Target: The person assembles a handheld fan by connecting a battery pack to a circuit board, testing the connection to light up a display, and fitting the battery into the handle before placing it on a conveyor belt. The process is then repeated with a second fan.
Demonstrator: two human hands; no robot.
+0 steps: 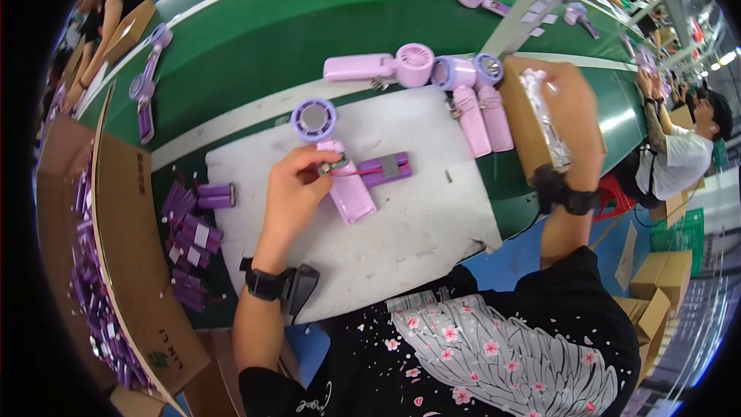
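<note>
My left hand point(297, 185) pinches a small green circuit board point(333, 164) with thumb and fingertips, at the top of the pink handle of a handheld fan point(353, 197). The fan's round lilac head point(314, 119) points away from me on a white foam mat point(424, 239). Beside the handle lies a purple battery pack point(388, 169) with grey tape, a red wire running from it to the board. My right hand point(570, 100) reaches over a cardboard box point(527, 135) of small white parts point(552, 143); its fingers are blurred and partly hidden.
More pink fans point(414, 64) lie past the mat, and others ride on the green conveyor belt point(262, 38). Several purple battery packs point(197, 232) lie to the left, beside a large carton point(143, 262) full of them. A metal post point(540, 4) rises behind the small box. Co-workers point(687, 139) sit around.
</note>
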